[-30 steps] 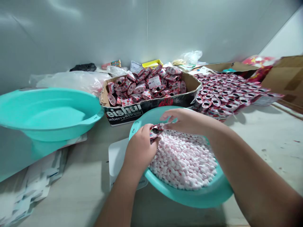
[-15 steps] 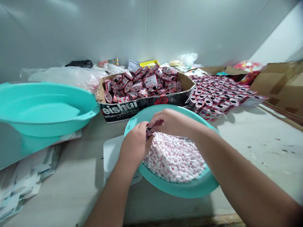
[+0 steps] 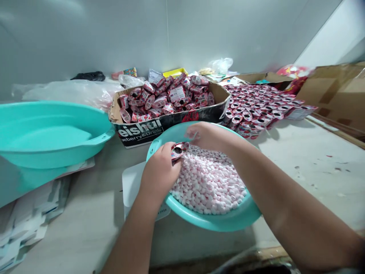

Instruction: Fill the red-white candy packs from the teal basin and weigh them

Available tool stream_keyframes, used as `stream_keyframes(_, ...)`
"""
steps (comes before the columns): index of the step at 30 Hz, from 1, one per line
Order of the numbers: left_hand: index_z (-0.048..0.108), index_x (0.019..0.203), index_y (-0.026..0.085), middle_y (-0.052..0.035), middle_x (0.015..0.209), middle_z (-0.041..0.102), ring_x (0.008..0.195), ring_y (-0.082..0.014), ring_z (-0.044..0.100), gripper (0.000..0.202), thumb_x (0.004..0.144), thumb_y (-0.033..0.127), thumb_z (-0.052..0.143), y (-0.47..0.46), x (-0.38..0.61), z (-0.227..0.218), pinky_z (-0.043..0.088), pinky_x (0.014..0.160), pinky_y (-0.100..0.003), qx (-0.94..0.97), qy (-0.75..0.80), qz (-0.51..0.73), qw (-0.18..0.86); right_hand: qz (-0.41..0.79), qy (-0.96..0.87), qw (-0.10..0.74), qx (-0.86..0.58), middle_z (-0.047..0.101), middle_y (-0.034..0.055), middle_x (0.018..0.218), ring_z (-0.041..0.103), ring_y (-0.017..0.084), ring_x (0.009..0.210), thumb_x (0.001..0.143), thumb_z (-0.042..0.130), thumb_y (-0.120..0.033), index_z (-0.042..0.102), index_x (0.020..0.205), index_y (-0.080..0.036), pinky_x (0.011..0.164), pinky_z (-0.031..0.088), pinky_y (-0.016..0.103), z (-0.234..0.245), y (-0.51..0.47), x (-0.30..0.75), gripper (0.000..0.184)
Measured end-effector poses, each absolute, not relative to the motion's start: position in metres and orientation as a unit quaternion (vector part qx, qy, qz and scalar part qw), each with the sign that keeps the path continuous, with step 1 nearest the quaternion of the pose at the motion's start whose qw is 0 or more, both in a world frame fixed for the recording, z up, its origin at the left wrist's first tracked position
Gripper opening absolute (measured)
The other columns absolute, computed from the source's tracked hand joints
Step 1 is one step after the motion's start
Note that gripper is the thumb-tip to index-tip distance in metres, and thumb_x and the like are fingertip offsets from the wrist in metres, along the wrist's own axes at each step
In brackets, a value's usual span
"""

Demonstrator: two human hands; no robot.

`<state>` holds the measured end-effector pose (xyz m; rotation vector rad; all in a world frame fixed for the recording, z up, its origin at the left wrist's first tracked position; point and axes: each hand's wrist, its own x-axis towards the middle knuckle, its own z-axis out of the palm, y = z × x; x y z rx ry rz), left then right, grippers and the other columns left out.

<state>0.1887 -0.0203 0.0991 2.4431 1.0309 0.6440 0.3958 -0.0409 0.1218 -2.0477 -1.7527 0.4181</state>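
My left hand (image 3: 160,169) is closed around a small red-and-white printed candy box (image 3: 178,150), whose oval top with a dark round hole faces up. The box is over the left side of a turquoise basin (image 3: 216,223). Small pale pink and white candies (image 3: 211,182) fill much of the basin. Just right of the box, above the candies, is my right hand (image 3: 208,136), apart from the box. Its fingers are bent and smeared by motion, so whatever they hold cannot be made out.
Behind the basin, a black-sided carton (image 3: 171,127) holds several similar boxes. More upright boxes (image 3: 256,108) stand packed together at right, by a brown cardboard box (image 3: 339,95). A second turquoise basin (image 3: 57,150) is at left. White cards (image 3: 31,220) lie front left, and a white flat-topped object (image 3: 132,184) sits beside the basin.
My right hand has moved off the candy box, a little to the right, uncovering its top hole. My left hand still holds the box. The view has shifted slightly.
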Motion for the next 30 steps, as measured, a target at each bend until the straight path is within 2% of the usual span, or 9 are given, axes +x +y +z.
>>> stream_keyframes(4,0.060,0.121,0.021,-0.0041,0.117,0.069,0.107,-0.0258,0.065,0.037,0.087,0.015,0.070,-0.021,0.189,0.100,0.051,0.088,-0.035,0.868,0.370,0.250,0.214,0.254,-0.678,0.092,-0.683,0.074,0.0042,0.095,0.064,0.018,0.077,0.051,0.084,-0.004,0.076,0.113,-0.017,0.065,0.044,0.026,0.106,-0.045,0.389,0.063)
stream_keyframes(6,0.060,0.120,0.021,-0.0045,0.117,0.069,0.108,-0.0258,0.064,0.036,0.086,0.013,0.070,-0.021,0.189,0.101,0.051,0.089,-0.035,0.864,0.374,0.258,0.215,0.284,-0.705,0.077,-0.645,0.074,0.0021,0.092,0.063,0.016,0.071,0.050,0.087,-0.010,0.075,0.115,-0.019,0.061,0.043,0.025,0.095,-0.045,0.386,0.066)
stream_keyframes(9,0.060,0.119,0.021,-0.0057,0.118,0.068,0.109,-0.0259,0.064,0.035,0.086,0.012,0.069,-0.021,0.190,0.101,0.051,0.089,-0.035,0.862,0.379,0.264,0.212,0.288,-0.722,0.127,-0.617,0.073,-0.0002,0.082,0.061,0.014,0.063,0.056,0.086,-0.016,0.077,0.108,-0.021,0.055,0.041,0.024,0.082,-0.042,0.387,0.053)
stream_keyframes(12,0.060,0.118,0.021,-0.0056,0.116,0.068,0.107,-0.0254,0.064,0.034,0.086,0.012,0.068,-0.021,0.190,0.100,0.051,0.089,-0.035,0.865,0.374,0.259,0.213,0.282,-0.721,0.155,-0.614,0.068,-0.0023,0.066,0.055,0.012,0.055,0.052,0.087,-0.013,0.078,0.092,-0.019,0.050,0.037,0.023,0.074,-0.039,0.390,0.042)
stream_keyframes(17,0.059,0.119,0.021,-0.0054,0.116,0.068,0.107,-0.0253,0.064,0.035,0.087,0.011,0.066,-0.020,0.189,0.098,0.050,0.087,-0.034,0.876,0.366,0.243,0.200,0.249,-0.710,0.108,-0.649,0.056,-0.0053,0.047,0.043,0.008,0.041,0.049,0.081,-0.002,0.072,0.064,-0.018,0.045,0.029,0.024,0.083,-0.037,0.390,0.024)
stream_keyframes(20,0.059,0.120,0.021,-0.0054,0.116,0.068,0.106,-0.0254,0.064,0.035,0.088,0.013,0.067,-0.019,0.188,0.097,0.050,0.085,-0.034,0.883,0.363,0.231,0.188,0.181,-0.675,0.079,-0.711,0.061,-0.0015,0.056,0.047,0.011,0.048,0.054,0.081,-0.004,0.078,0.075,-0.018,0.051,0.032,0.026,0.102,-0.039,0.390,0.025)
stream_keyframes(22,0.059,0.120,0.021,-0.0055,0.116,0.067,0.105,-0.0261,0.064,0.033,0.089,0.016,0.068,-0.019,0.188,0.096,0.050,0.084,-0.034,0.888,0.361,0.225,0.176,0.118,-0.652,0.122,-0.739,0.070,0.0039,0.076,0.055,0.015,0.062,0.064,0.079,-0.011,0.080,0.094,-0.018,0.059,0.038,0.027,0.114,-0.040,0.390,0.030)
stream_keyframes(25,0.059,0.121,0.020,-0.0070,0.116,0.067,0.106,-0.0277,0.064,0.031,0.091,0.021,0.068,-0.019,0.188,0.097,0.051,0.083,-0.034,0.898,0.351,0.216,0.156,0.050,-0.619,0.230,-0.750,0.072,0.0066,0.094,0.060,0.017,0.078,0.077,0.074,-0.020,0.077,0.112,-0.016,0.071,0.043,0.027,0.126,-0.042,0.389,0.035)
stream_keyframes(30,0.059,0.117,0.019,-0.0085,0.111,0.067,0.103,-0.0287,0.065,0.028,0.091,0.023,0.070,-0.019,0.190,0.098,0.052,0.080,-0.035,0.895,0.375,0.193,0.145,0.079,-0.634,0.407,-0.653,0.071,0.0034,0.093,0.059,0.013,0.076,0.078,0.073,-0.021,0.074,0.108,-0.014,0.073,0.044,0.023,0.132,-0.043,0.375,0.031)
